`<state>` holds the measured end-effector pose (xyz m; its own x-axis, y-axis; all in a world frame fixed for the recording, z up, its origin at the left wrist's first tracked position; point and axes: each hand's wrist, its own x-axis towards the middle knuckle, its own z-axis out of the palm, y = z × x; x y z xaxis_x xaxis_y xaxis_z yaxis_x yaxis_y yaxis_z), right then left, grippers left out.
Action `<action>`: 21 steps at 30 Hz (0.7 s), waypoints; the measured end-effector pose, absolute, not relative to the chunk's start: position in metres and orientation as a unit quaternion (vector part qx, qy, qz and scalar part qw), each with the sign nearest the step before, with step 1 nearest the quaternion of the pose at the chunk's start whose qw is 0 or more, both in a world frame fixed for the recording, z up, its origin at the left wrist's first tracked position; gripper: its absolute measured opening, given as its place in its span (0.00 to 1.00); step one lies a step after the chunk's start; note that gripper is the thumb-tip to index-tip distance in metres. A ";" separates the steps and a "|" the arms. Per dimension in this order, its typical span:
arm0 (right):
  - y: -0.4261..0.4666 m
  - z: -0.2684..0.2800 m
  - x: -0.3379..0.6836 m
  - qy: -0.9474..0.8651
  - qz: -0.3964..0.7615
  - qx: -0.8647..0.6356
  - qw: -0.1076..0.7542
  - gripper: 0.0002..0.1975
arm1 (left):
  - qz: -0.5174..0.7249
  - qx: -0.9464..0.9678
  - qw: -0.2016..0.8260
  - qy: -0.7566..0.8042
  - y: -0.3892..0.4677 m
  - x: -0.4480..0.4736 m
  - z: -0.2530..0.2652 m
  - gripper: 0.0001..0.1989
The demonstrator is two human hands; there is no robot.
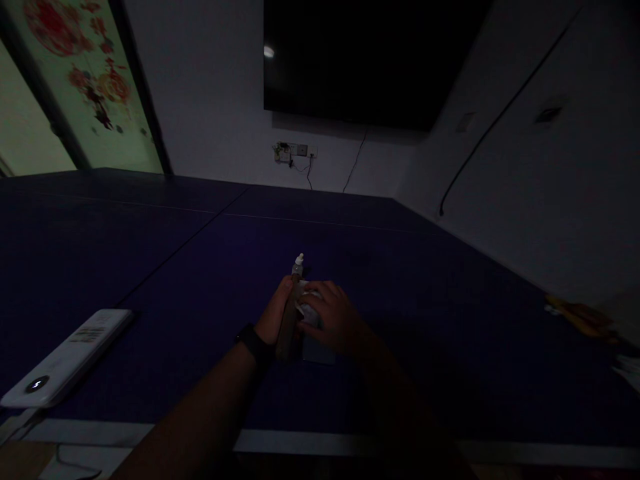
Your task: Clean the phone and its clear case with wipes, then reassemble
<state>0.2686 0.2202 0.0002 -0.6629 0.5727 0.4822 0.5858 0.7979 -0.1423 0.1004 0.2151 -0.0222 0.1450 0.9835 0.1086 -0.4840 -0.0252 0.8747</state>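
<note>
In the dim light, my left hand (273,312), a dark watch on its wrist, grips the edge of a brown, flat, case-like thing (287,333) standing tilted on its side. My right hand (333,317) has its fingers bent over a crumpled white tissue (309,313), pressed close against the right of the brown thing. Below that hand shows part of a flat grey-blue panel (319,351) with a rounded corner; I cannot tell whether it joins the brown piece. Just beyond my hands stands a small clear bottle (297,269) with a white top.
A white power bank (70,357) with a cable lies at the left of the blue table (200,267). At the right edge are a yellow-orange packet (583,317) and something white. A large dark screen (370,60) hangs on the wall above sockets (300,151).
</note>
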 end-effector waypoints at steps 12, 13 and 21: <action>0.234 -0.006 0.276 -0.905 -0.041 -0.329 0.265 0.06 | 0.468 0.441 0.663 0.384 0.214 0.097 -0.022 0.40; 0.235 -0.008 0.276 -0.900 -0.048 -0.329 0.282 0.06 | 0.467 0.439 0.666 0.381 0.214 0.096 -0.022 0.40; 0.234 -0.012 0.267 -0.923 -0.006 -0.252 0.289 0.07 | 0.500 0.412 0.675 0.354 0.218 0.091 -0.026 0.36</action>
